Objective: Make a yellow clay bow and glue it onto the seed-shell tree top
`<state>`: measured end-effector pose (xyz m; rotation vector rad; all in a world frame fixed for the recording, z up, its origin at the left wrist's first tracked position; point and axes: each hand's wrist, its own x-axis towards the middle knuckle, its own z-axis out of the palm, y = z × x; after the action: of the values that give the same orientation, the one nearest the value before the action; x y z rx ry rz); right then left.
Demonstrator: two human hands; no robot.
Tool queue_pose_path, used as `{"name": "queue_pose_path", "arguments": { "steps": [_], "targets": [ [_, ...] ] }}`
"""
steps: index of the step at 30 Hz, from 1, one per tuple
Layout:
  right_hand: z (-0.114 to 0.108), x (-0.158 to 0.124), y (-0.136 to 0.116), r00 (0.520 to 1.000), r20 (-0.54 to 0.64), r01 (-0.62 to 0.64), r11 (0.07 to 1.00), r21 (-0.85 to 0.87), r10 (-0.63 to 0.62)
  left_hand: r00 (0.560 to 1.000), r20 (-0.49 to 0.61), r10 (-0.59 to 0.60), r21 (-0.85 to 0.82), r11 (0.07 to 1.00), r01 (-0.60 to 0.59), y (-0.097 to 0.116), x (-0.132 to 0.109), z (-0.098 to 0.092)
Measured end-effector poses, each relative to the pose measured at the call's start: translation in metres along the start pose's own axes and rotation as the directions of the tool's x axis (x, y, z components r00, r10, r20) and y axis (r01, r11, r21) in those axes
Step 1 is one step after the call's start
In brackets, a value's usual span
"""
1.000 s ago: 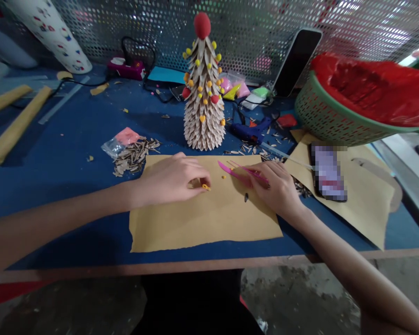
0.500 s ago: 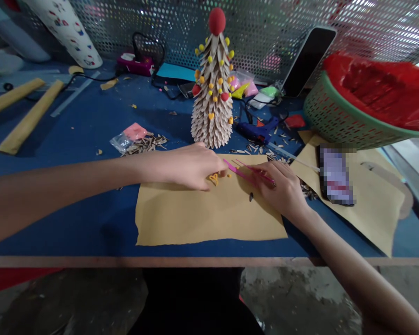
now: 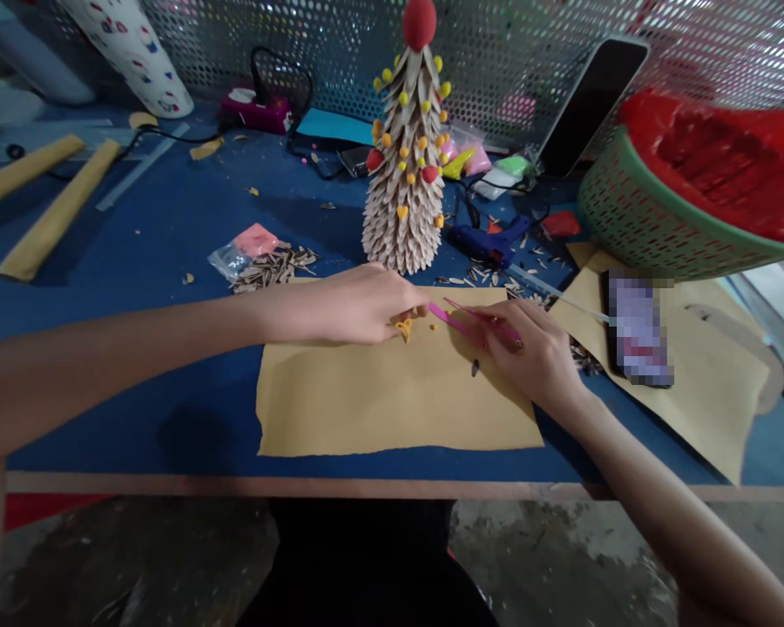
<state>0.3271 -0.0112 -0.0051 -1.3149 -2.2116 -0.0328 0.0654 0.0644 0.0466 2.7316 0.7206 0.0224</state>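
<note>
My left hand (image 3: 359,303) rests on a brown paper sheet (image 3: 392,401), its fingertips pinched on a small yellow heart piece (image 3: 403,327). My right hand (image 3: 536,353) grips pink tweezers (image 3: 470,320) whose tips point left toward the heart, a short gap away. A tiny yellow bead (image 3: 434,327) lies between them. Just beyond stands a seed-shell cone tree (image 3: 406,183) with yellow and red beads and a red ball on top. A dark seed (image 3: 475,369) lies on the paper near my right hand.
A seed pile with a plastic bag (image 3: 254,257) lies left of the tree; a blue glue gun (image 3: 487,244) lies right of it. A green basket with red lining (image 3: 686,200), a leaning phone (image 3: 591,104), a second brown sheet (image 3: 699,383) and paper rolls (image 3: 52,218) surround.
My left hand has slid right and a little away from me with the yellow heart, closing on the tweezer tips. The right hand has stayed put. The view has shifted slightly.
</note>
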Motion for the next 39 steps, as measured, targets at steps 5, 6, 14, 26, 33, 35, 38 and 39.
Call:
{"name": "queue_pose_path", "arguments": {
  "steps": [5,6,14,26,33,35,38,39],
  "targets": [
    [0.0,0.001,-0.001,1.0,-0.006,0.002,1.0,0.013,-0.002,0.996,0.08,-0.05,-0.1,0.993,0.058,0.002,-0.001,-0.009],
    [0.0,0.001,-0.001,1.0,-0.007,0.004,1.0,0.016,-0.004,0.995,0.092,-0.04,-0.126,0.991,0.052,0.003,-0.002,-0.011],
    [0.002,0.0,0.003,1.0,-0.012,0.016,1.0,0.017,-0.016,0.964,0.231,0.134,-0.24,0.968,-0.077,0.005,-0.004,-0.01],
    [-0.001,0.002,0.0,0.999,-0.008,0.035,0.999,0.04,-0.035,0.976,0.121,0.179,-0.064,0.983,-0.173,0.003,-0.01,-0.005],
    [-0.003,0.004,-0.005,0.999,-0.041,0.028,0.999,0.043,-0.026,0.971,-0.174,0.167,0.15,0.979,-0.142,0.005,-0.027,0.016],
    [-0.005,0.005,-0.008,0.997,-0.076,0.001,0.998,0.067,0.004,0.921,-0.319,0.223,0.256,0.956,-0.143,0.009,-0.034,0.026],
    [-0.01,0.007,-0.014,0.992,-0.109,-0.048,0.988,0.149,0.064,0.835,-0.461,0.301,0.358,0.924,-0.135,0.015,-0.043,0.04],
    [-0.012,0.008,-0.017,0.992,-0.104,-0.057,0.98,0.189,0.078,0.826,-0.465,0.319,0.384,0.913,-0.137,0.016,-0.045,0.043]
  ]
}}
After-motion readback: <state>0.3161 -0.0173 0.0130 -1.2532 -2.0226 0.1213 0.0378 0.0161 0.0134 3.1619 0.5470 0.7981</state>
